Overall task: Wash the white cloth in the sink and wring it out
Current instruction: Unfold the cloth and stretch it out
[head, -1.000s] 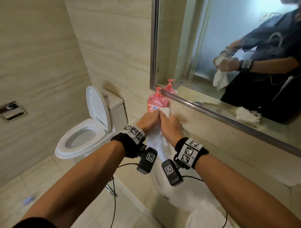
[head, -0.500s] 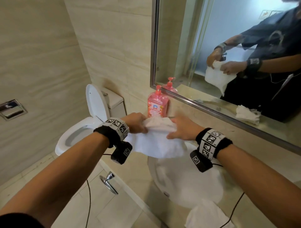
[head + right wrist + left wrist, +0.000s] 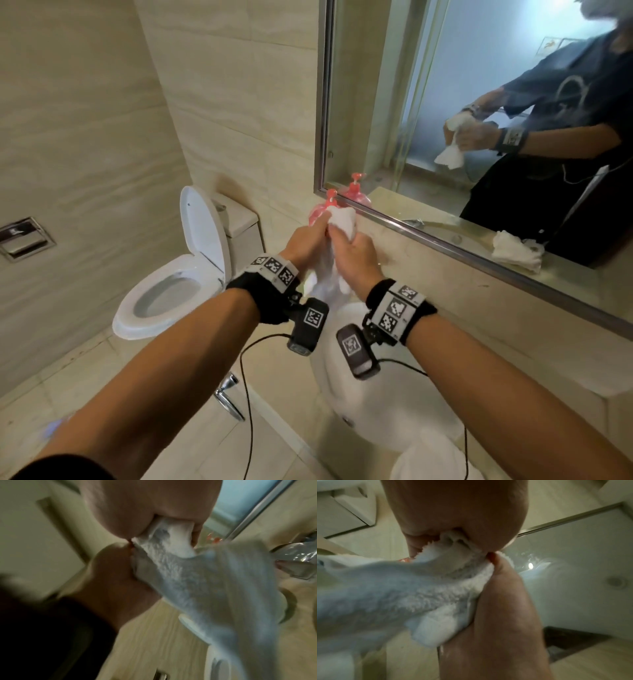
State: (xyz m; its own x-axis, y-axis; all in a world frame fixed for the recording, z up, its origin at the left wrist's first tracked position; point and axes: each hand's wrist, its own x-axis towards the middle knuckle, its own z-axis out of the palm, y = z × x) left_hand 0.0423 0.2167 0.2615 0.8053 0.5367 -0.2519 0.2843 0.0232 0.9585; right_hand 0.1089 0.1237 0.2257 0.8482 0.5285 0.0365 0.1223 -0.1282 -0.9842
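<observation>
Both my hands grip the cloth [image 3: 337,236] at frame centre, above the sink [image 3: 383,411]: left hand [image 3: 305,241] and right hand [image 3: 356,257] side by side, its bunched length running upright between them, tail hanging toward me.

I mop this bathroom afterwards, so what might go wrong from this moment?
Both the left hand and right hand grip the bunched white cloth near the sink rim's far edge, so squeezed water may land on the counter. The cloth is right by the pink soap bottle; a hard twist might knock it over.
</observation>
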